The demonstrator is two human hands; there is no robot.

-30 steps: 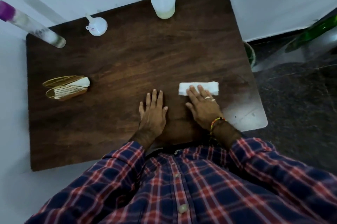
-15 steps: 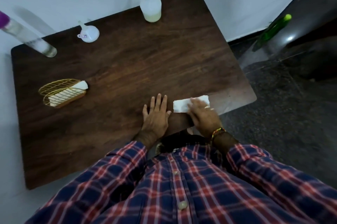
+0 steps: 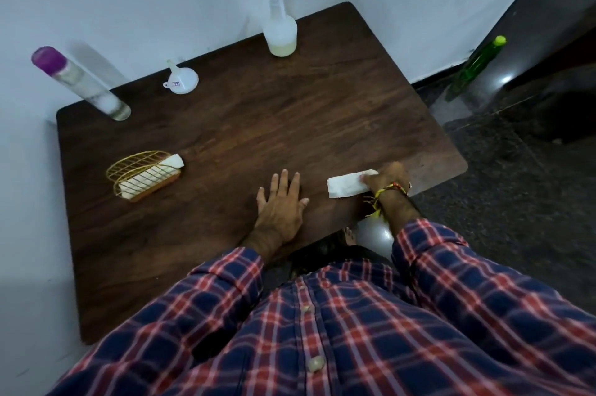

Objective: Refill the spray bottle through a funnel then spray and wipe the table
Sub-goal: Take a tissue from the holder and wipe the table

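A white folded tissue lies near the front right edge of the dark wooden table. My right hand sits on the tissue's right end with its fingers curled down onto it. My left hand rests flat on the table just left of the tissue, fingers spread. At the back edge stands the white spray bottle, with pale yellowish liquid low inside. A small white funnel lies on the table at the back left.
A clear bottle with a purple cap stands at the back left corner. A gold wire holder with white napkins sits at the left. A green bottle stands on the dark floor to the right. White walls border the back and left.
My right hand has slid the tissue toward me and to the right, close to the table's front right edge. The left hand has stayed flat. My view has shifted.
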